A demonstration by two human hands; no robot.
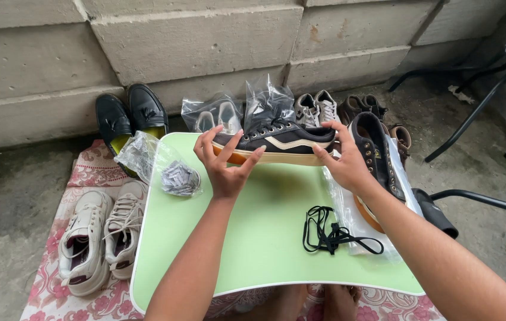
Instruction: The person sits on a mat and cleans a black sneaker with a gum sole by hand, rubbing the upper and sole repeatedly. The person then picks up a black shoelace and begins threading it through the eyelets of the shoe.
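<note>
I hold a black low sneaker (277, 142) with a cream side stripe and tan sole sideways above the far half of a light green table (253, 238). My left hand (224, 166) grips its toe end, fingers spread over the sole. My right hand (342, 160) grips its heel end. The matching black sneaker (378, 160) lies on a clear plastic bag (348, 226) at the table's right edge. A loose black shoelace (330, 235) lies on the table near my right forearm.
A clear bag with grey contents (164, 169) sits on the table's left. White sneakers (101, 235) rest on a floral mat (86, 172) at left. Black loafers (128, 116), bagged shoes (214, 116), grey (317, 108) and brown shoes (367, 106) line the concrete wall. Black chair legs (491, 107) stand right.
</note>
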